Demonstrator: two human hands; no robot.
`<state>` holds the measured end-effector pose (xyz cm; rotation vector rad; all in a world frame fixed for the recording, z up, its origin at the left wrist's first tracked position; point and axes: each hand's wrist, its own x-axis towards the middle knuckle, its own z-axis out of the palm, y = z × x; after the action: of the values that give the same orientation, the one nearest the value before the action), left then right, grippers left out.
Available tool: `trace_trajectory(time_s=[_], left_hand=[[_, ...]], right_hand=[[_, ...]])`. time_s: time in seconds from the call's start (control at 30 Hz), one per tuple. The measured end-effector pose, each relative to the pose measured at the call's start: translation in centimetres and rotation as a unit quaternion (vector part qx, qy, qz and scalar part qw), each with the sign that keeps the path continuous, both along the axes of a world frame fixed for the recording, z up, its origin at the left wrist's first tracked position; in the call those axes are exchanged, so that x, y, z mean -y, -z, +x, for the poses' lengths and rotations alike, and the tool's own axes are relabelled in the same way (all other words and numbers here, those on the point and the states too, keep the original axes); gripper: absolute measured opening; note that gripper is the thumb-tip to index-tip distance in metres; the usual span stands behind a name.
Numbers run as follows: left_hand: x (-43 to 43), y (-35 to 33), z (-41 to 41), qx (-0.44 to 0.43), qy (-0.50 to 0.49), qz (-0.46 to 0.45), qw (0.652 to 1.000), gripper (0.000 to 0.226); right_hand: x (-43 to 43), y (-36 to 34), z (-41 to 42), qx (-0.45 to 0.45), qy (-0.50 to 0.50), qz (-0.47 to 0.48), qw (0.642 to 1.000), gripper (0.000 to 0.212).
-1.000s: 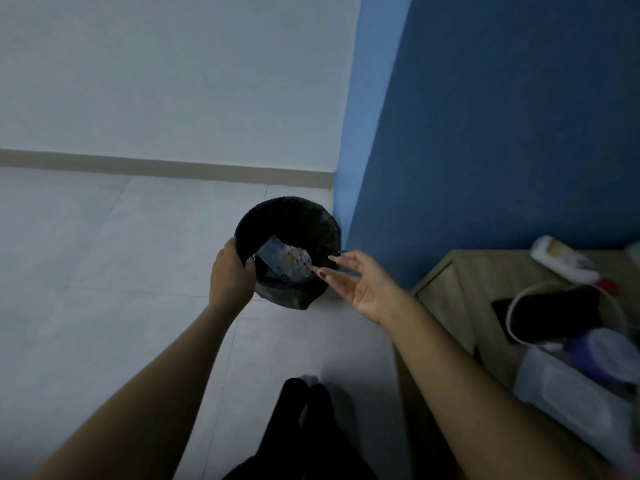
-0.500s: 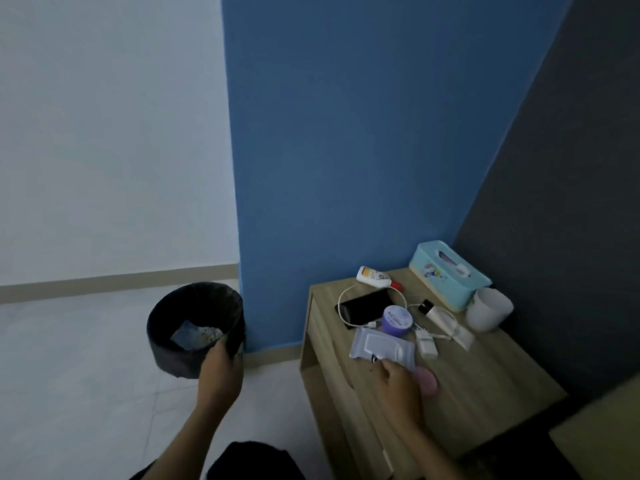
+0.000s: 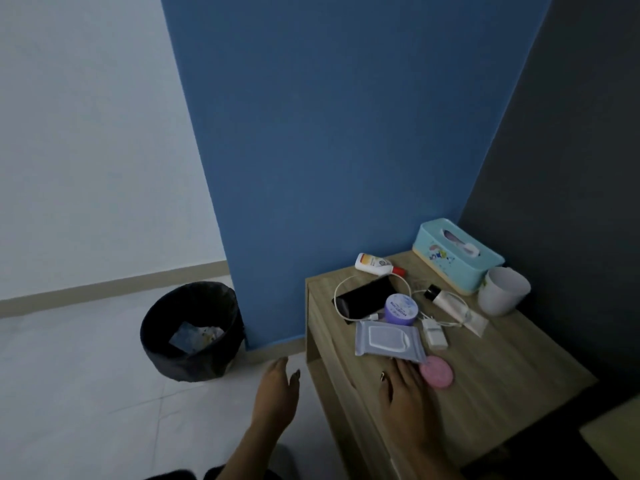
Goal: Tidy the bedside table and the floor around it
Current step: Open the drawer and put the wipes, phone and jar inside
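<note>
The wooden bedside table [image 3: 491, 382] carries a grey wet-wipes pack [image 3: 388, 340], a pink round disc [image 3: 437, 371], a purple jar [image 3: 401, 309], a black phone [image 3: 367, 300], a white charger with cable [image 3: 434, 334], a white tube [image 3: 446, 301], a lotion bottle [image 3: 377, 264], a teal tissue box [image 3: 457, 259] and a white cup [image 3: 502, 291]. My right hand [image 3: 407, 393] lies flat on the table, fingertips at the wipes pack's near edge, beside the disc. My left hand [image 3: 275, 393] hovers open over the floor, apart from the black bin [image 3: 192, 332].
The bin stands on the white tiled floor [image 3: 79, 393] against the blue wall corner, with crumpled wrappers inside. A dark wall runs along the table's right side. A light wooden edge [image 3: 613, 441] shows at the lower right.
My left hand has let go of the bin's rim, and the bin now stands on the floor. My right hand has stayed at the wipes pack. The view has turned to the table.
</note>
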<state>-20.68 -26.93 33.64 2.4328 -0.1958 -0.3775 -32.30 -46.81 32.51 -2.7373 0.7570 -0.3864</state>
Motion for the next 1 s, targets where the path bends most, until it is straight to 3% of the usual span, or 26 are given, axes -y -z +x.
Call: trace_trajectory(time_s=[0.33, 0.63, 0.83, 0.93, 1.0], left_hand=[[6.8, 2.0, 3.1, 0.012, 0.050, -0.026, 0.998, 0.049], [10.4, 4.7, 4.8, -0.075, 0.066, -0.038, 0.994, 0.071], [11.4, 5.0, 4.7, -0.108, 0.054, -0.107, 0.987, 0.057], [11.6, 4.8, 4.3, -0.100, 0.043, -0.046, 0.993, 0.074], [11.1, 4.0, 4.2, -0.097, 0.055, -0.063, 0.992, 0.089]], right_hand=[[-0.1, 1.5, 0.2, 0.048, -0.001, 0.005, 0.999, 0.040], [0.3, 2.8, 0.0, 0.059, 0.015, 0.009, 0.998, 0.044], [0.7, 3.1, -0.1, 0.059, 0.016, 0.010, 0.998, 0.047], [0.7, 3.1, -0.3, 0.056, 0.014, 0.010, 0.998, 0.047], [0.7, 3.1, -0.3, 0.058, 0.013, 0.010, 0.998, 0.046]])
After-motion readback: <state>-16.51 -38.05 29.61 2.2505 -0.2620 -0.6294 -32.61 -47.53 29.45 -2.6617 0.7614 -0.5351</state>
